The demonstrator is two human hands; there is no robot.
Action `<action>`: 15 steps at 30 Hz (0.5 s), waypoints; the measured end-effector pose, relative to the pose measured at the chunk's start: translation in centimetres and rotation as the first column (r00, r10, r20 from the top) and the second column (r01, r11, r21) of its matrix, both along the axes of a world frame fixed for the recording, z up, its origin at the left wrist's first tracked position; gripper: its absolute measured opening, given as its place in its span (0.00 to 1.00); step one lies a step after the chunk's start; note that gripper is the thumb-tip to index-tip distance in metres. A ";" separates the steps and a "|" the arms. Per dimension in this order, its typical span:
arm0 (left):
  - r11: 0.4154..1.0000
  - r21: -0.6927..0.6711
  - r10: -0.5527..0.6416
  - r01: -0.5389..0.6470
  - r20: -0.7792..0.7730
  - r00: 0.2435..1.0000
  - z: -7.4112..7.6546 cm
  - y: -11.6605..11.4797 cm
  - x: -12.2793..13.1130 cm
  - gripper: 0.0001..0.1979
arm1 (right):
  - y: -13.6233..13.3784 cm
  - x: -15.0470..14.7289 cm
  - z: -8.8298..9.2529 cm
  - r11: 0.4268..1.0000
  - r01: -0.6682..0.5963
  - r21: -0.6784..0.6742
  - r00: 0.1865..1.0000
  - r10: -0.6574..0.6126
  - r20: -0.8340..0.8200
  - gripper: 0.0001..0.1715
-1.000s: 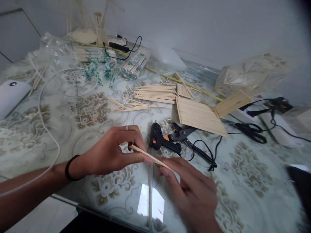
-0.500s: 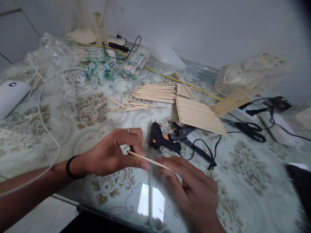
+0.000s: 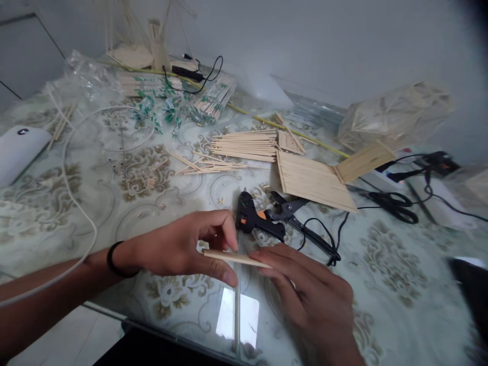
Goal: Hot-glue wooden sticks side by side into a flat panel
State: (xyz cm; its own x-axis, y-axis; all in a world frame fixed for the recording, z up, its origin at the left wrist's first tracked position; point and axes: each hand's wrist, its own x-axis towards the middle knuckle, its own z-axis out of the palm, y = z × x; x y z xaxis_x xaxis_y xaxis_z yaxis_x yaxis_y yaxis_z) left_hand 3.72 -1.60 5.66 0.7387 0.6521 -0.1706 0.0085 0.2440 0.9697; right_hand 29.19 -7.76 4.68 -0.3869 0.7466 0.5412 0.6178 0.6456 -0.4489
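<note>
Pinching a thin wooden stick (image 3: 236, 258) near its left end, the left hand (image 3: 179, 251) has thumb and forefinger closed on it, with the other fingers curled loosely behind. The stick lies nearly level above the glass tabletop (image 3: 381, 305) and bridges the gap between the two hands. The right hand (image 3: 310, 295) reaches in with its fingers (image 3: 282, 260) stretched out almost flat, the foremost fingertip touching the stick's right end. Its thumb is hidden, so it cannot be told whether this hand grips the stick or only steadies it. Just beyond the fingertips of both hands rests a black glue gun (image 3: 253, 222) with an orange trigger, and black-handled cutters (image 3: 295, 216) lie touching it on the right-hand side. Farther out from the fingers are a flat panel of joined sticks (image 3: 312, 180) and a loose stack of sticks (image 3: 246, 145). Well off to the right of the right hand's fingers lie scissors (image 3: 392, 206). A white cable (image 3: 82, 213) curves past the left wrist.
</note>
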 end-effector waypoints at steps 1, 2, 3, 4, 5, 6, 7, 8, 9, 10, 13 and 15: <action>0.999 -0.045 -0.015 0.016 0.004 1.000 0.1 0.0 0.0 0.20 | 0.1 0.0 0.1 1.000 -0.021 0.001 1.000 0.021 0.001 0.14; 0.996 -0.082 -0.034 0.035 0.012 0.999 0.1 -0.1 0.0 0.20 | 0.1 0.0 0.2 0.999 -0.035 -0.004 0.999 0.035 0.000 0.14; 0.993 -0.106 -0.048 0.051 0.026 0.998 0.1 -0.1 0.0 0.20 | 0.1 0.0 0.2 0.999 -0.049 -0.009 0.999 0.049 -0.002 0.14; 0.992 -0.111 -0.050 0.055 0.050 0.998 0.1 -0.1 0.1 0.19 | 0.1 -0.1 0.3 0.998 -0.055 -0.011 0.998 0.055 -0.007 0.14; 0.994 -0.098 -0.029 0.037 0.080 0.996 0.1 -0.1 0.1 0.18 | 0.0 -0.1 0.3 0.998 -0.055 -0.015 0.998 0.054 -0.015 0.14; 0.997 -0.072 0.005 0.003 0.114 0.994 0.0 -0.2 0.2 0.18 | -0.1 -0.1 0.2 0.999 -0.051 -0.015 0.998 0.051 -0.022 0.13; 0.998 -0.037 0.050 -0.045 0.147 0.988 -0.1 -0.2 0.3 0.18 | -0.2 -0.1 0.2 0.999 -0.044 -0.012 0.999 0.043 -0.024 0.13; 0.995 -0.003 0.096 -0.097 0.175 0.980 -0.2 -0.2 0.4 0.19 | -0.3 -0.2 0.1 0.999 -0.034 -0.005 0.999 0.034 -0.023 0.13; 0.989 0.026 0.140 -0.148 0.200 0.970 -0.3 -0.1 0.4 0.19 | -0.4 -0.2 0.0 1.000 -0.023 0.004 1.000 0.023 -0.018 0.13; 0.982 0.047 0.169 -0.183 0.216 0.962 -0.4 -0.1 0.5 0.20 | -0.5 -0.3 -0.2 1.000 -0.013 0.015 1.000 0.013 -0.010 0.12; 0.968 0.076 0.215 -0.238 0.229 0.949 -0.4 0.0 0.5 0.20 | -0.7 -0.5 -0.4 0.999 0.014 0.044 1.000 -0.014 -0.002 0.12; 0.964 0.083 0.231 -0.254 0.219 0.948 -0.4 0.1 0.4 0.20 | -0.8 -0.6 -0.4 0.999 0.021 0.047 1.000 -0.022 0.009 0.13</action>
